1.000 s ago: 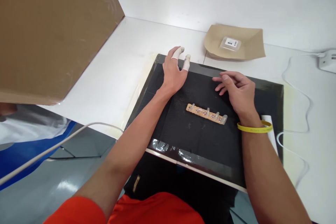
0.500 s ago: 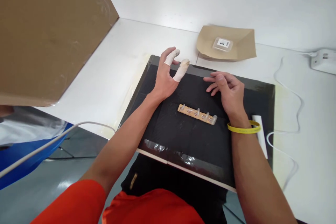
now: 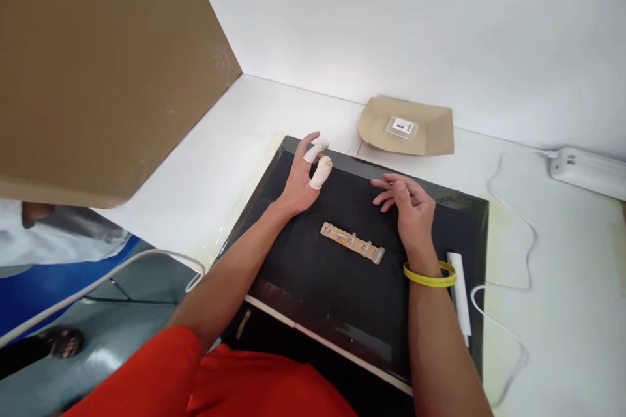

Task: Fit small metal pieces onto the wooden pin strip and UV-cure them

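My left hand (image 3: 302, 181) is raised over the far left part of a black mat (image 3: 313, 280). White finger cots cover its thumb and index finger, which stand apart with nothing between them. Over the right half of the mat, my right hand (image 3: 413, 208) hovers with loosely bent, parted fingers; I make out no held object. A yellow wristband (image 3: 430, 280) circles that wrist. Between and nearer than both hands lies a narrow tan strip (image 3: 345, 238), bearing several small clear plastic pieces and tiny shiny bits. Neither hand touches it.
Behind the mat sits a brown paper tray (image 3: 435, 130) with a labelled clear plastic box (image 3: 402, 127). A white bar (image 3: 460, 296) lies beside my right forearm. A white cable runs from a power strip (image 3: 587, 172). At left stands a large cardboard panel (image 3: 107, 78).
The camera view has tilted upward, so the table things appear lower and slightly further left. My hands keep nearly the same poses above the mat, and the strip stays in place.
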The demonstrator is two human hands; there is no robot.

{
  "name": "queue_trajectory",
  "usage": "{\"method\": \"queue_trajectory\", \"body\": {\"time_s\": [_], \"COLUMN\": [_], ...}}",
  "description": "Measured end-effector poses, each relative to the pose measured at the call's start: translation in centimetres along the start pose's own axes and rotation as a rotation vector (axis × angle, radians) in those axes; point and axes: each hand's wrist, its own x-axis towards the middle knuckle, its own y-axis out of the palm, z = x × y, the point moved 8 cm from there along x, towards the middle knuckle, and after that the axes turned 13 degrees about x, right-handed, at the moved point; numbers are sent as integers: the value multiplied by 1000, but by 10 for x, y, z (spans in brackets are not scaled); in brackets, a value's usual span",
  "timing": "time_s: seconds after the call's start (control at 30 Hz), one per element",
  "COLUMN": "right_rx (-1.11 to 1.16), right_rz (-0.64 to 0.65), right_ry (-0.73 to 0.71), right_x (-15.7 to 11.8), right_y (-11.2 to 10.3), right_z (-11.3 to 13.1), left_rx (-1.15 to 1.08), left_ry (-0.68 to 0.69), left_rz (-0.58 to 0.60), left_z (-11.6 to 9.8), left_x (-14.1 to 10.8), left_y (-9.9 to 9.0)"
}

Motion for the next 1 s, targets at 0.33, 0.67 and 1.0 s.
{"method": "queue_trajectory", "body": {"time_s": [0.33, 0.67, 1.0], "right_rx": [129, 114, 99], "right_rz": [-37, -59, -279], "right_ry": [-23, -17, -299], "right_x": [7, 9, -1], "right_y": [-12, -15, -13], "right_z": [-4, -1, 47], "left_rx": [-166, -210, -165], "left_ry": [-221, -297, -399], "left_rz": [-45, -22, -4], "left_z": [23, 22, 20], "left_x": [2, 1, 0], "left_y": [7, 13, 13]}}
